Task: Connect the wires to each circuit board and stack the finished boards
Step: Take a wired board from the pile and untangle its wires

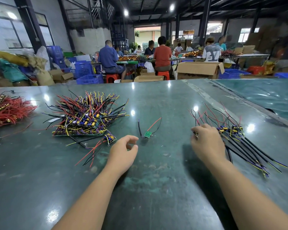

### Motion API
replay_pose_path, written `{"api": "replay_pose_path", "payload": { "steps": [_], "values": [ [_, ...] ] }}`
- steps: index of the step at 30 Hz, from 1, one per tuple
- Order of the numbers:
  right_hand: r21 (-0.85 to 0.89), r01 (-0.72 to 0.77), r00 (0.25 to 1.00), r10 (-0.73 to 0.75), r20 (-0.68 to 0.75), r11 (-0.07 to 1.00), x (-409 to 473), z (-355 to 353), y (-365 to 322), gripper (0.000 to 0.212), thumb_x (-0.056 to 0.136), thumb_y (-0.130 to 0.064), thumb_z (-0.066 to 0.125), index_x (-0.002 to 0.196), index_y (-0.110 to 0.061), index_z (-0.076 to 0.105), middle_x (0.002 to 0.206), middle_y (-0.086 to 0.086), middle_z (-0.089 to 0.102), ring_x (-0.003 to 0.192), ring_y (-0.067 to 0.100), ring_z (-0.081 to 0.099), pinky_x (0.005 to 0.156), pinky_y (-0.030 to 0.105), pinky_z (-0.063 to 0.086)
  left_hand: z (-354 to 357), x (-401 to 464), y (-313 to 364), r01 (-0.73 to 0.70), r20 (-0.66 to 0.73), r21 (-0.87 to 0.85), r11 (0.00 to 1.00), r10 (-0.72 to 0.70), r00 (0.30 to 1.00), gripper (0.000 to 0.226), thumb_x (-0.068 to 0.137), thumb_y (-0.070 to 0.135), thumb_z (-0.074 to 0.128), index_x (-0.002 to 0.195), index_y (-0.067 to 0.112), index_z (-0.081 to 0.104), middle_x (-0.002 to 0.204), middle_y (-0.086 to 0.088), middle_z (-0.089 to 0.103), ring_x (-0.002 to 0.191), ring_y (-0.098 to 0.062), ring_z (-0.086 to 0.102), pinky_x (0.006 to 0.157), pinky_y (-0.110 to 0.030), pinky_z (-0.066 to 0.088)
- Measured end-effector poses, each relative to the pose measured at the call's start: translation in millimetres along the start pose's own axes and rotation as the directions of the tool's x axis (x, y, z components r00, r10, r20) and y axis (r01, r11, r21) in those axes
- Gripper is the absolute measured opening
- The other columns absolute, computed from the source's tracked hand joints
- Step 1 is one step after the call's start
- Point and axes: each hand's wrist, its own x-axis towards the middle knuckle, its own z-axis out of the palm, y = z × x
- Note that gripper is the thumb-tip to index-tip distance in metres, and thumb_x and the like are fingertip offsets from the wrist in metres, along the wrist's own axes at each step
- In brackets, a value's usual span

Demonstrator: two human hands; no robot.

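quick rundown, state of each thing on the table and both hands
left hand: fingers loosely curled, holding nothing
right hand: on the right boards, grip unclear
green board: lying alone, wires attached
left pile: heaped boards
right boards: small spread bunch
red wires: loose heap

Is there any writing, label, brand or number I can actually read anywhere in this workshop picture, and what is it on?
None can be read with certainty.
White T-shirt of a seated worker: large dark graphic, perhaps letters, too blurred to read.
Small green circuit board on the table: any markings too small to read.
Cardboard boxes: no print legible.
Stacked boards in the wire pile: markings too small to read.
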Motion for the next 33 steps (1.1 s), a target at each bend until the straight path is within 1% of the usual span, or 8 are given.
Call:
{"api": "replay_pose_path", "payload": {
  "steps": [5, 9, 16, 20, 22, 25, 28, 33],
  "values": [
    [0.346, 0.283, 0.912, -0.363, 0.192, 0.894, -22, 16, -35, 0.023, 0.088, -0.01, 0.056, 0.102, -0.017, 0.073, 0.098, -0.001, 0.064, 0.09, 0.018, 0.06, 0.082, 0.034, 0.049, 14, 14, 8, 0.014, 0.037, 0.454, 0.891, -0.035, 0.999, 0.048, 0.087, 0.036, 0.055, 0.133, 0.024, 0.044, 0.131, -0.002, 0.045, 0.113, -0.026, 0.053, 0.095, -0.035, 0.042],
    [0.46, 0.307, 0.876, -0.436, 0.206, 0.833, -25, 19, -40, 0.022, 0.088, -0.008, 0.057, 0.097, -0.019, 0.074, 0.089, -0.01, 0.061, 0.073, -0.002, 0.053, 0.072, 0.012, 0.04, 29, 32, 21, 0.022, 0.077, 0.547, 0.837, -0.076, 0.994, 0.052, 0.087, 0.053, 0.051, 0.125, 0.019, 0.044, 0.129, -0.006, 0.04, 0.116, -0.032, 0.052, 0.09, -0.037, 0.041],
    [0.47, 0.168, 0.939, -0.287, 0.192, 0.867, -26, 18, -42, 0.024, 0.088, -0.006, 0.055, 0.098, -0.018, 0.074, 0.087, -0.007, 0.064, 0.07, -0.004, 0.053, 0.067, 0.002, 0.034, 34, 45, 25, 0.055, 0.026, 0.384, 0.922, -0.071, 0.997, 0.02, 0.086, 0.04, 0.061, 0.099, 0.029, 0.069, 0.115, -0.004, 0.054, 0.108, -0.026, 0.053, 0.084, -0.029, 0.04],
    [0.542, -0.105, 0.95, -0.078, 0.302, 0.834, -31, 17, -53, 0.025, 0.09, -0.017, 0.056, 0.112, -0.015, 0.067, 0.085, -0.007, 0.065, 0.071, -0.001, 0.058, 0.072, 0.013, 0.045, 31, 31, 29, -0.07, 0.045, 0.238, 0.969, 0.061, 0.997, 0.008, 0.082, 0.022, 0.07, 0.089, 0.024, 0.067, 0.11, -0.001, 0.052, 0.093, -0.015, 0.057, 0.08, -0.016, 0.038],
    [0.636, -0.355, 0.894, 0.049, 0.446, 0.686, -36, 16, -61, 0.04, 0.09, -0.029, 0.059, 0.127, -0.013, 0.052, 0.094, -0.003, 0.064, 0.069, 0.008, 0.065, 0.073, 0.026, 0.053, 30, 16, 32, -0.145, -0.031, 0.098, 0.985, 0.149, 0.988, 0.012, 0.08, 0.012, 0.071, 0.085, 0.022, 0.067, 0.105, 0.001, 0.051, 0.077, -0.003, 0.055, 0.069, -0.004, 0.038],
    [0.725, -0.601, 0.779, 0.045, 0.625, 0.337, -41, 10, -76, 0.049, 0.09, -0.034, 0.061, 0.128, -0.007, 0.046, 0.096, 0.004, 0.061, 0.054, 0.01, 0.06, 0.057, 0.022, 0.049, 26, -6, 37, -0.23, -0.178, -0.135, 0.964, 0.205, 0.963, 0.024, 0.077, 0.0, 0.072, 0.082, 0.024, 0.068, 0.101, 0.007, 0.05, 0.072, 0.004, 0.058, 0.067, -0.006, 0.046],
    [0.798, -0.585, 0.805, -0.016, 0.593, 0.147, -46, 5, -84, 0.027, 0.095, -0.027, 0.056, 0.109, -0.004, 0.057, 0.076, 0.001, 0.065, 0.052, 0.011, 0.051, 0.05, 0.021, 0.042, 24, -16, 43, -0.269, -0.184, -0.24, 0.933, 0.228, 0.956, 0.032, 0.076, -0.003, 0.072, 0.08, 0.029, 0.069, 0.097, 0.011, 0.054, 0.074, 0.0, 0.061, 0.071, -0.014, 0.051],
    [0.863, -0.5, 0.866, 0.048, 0.497, 0.075, -41, 1, -81, 0.002, 0.095, -0.009, 0.054, 0.095, -0.01, 0.053, 0.073, 0.006, 0.06, 0.05, 0.008, 0.051, 0.053, 0.02, 0.045, 25, -20, 47, -0.274, -0.091, -0.391, 0.878, 0.259, 0.961, 0.031, 0.078, -0.002, 0.072, 0.086, 0.028, 0.071, 0.095, 0.007, 0.057, 0.078, -0.004, 0.064, 0.074, -0.017, 0.052]
  ]
}}
